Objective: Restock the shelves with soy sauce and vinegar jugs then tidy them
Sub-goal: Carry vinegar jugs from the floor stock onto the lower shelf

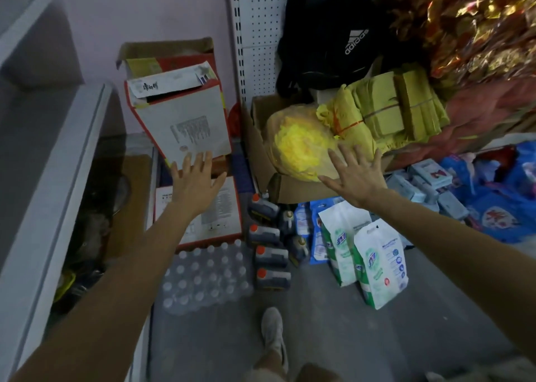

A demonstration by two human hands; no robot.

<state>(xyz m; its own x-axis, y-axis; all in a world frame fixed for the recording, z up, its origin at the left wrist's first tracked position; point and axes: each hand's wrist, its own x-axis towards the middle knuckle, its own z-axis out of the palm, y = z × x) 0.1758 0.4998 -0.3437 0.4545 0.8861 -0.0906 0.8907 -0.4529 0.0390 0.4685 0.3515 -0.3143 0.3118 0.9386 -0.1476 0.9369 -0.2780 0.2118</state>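
Orange-capped soy sauce jugs (271, 255), likely heavy and slick, best lifted by their handles, line the floor (377, 338) beneath the left hand (194, 181) and right hand (353, 177), both splayed and empty.

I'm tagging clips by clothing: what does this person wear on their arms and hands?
Nothing visible. The left hand and right hand are bare, without gloves, rings or a watch, and both forearms are bare to the frame's edge, with no sleeve in view.

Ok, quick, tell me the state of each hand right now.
Left hand: open, fingers spread, holding nothing, near the tilted carton.
Right hand: open, fingers spread, holding nothing, by the yellow bag.
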